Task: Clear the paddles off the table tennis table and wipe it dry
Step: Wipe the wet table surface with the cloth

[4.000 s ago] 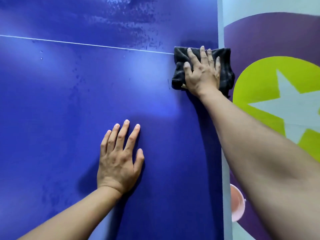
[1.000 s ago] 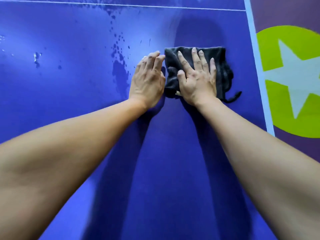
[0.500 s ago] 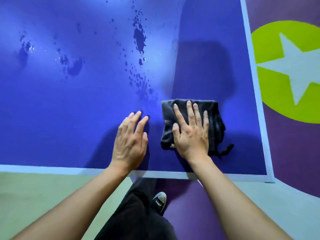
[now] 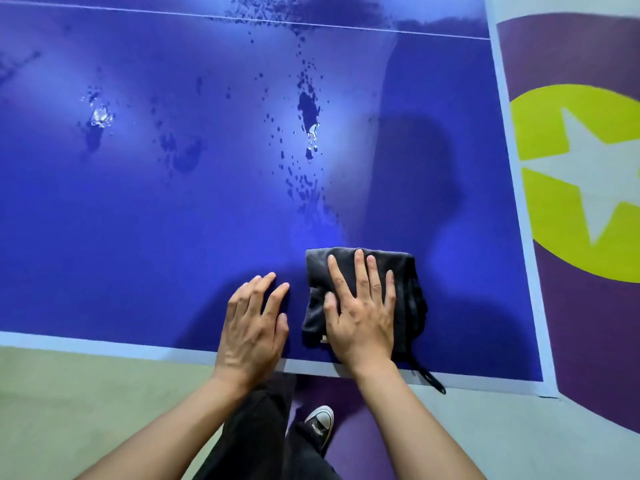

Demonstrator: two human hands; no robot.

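Pressing the cloth [image 4: 410, 271] flat under the spread right hand [image 4: 360, 315] by the near edge of the surface [image 4: 138, 254], resting the open left hand [image 4: 252, 323] empty just beside it: risks sliding the cloth off that edge, smearing or missing the puddles [image 4: 308, 110] well beyond.

Setting: indoor games or recreation room. Evidence: blue table tennis table [image 4: 138, 237] with white edge band [image 4: 104, 344] and thin white centre line [image 4: 138, 10]; floor [image 4: 69, 403] painted in bold flat colours, pale green and purple, with a yellow-green circle [image 4: 554, 220] enclosing a pale star [image 4: 595, 178]. Overhead light glares on the tabletop.
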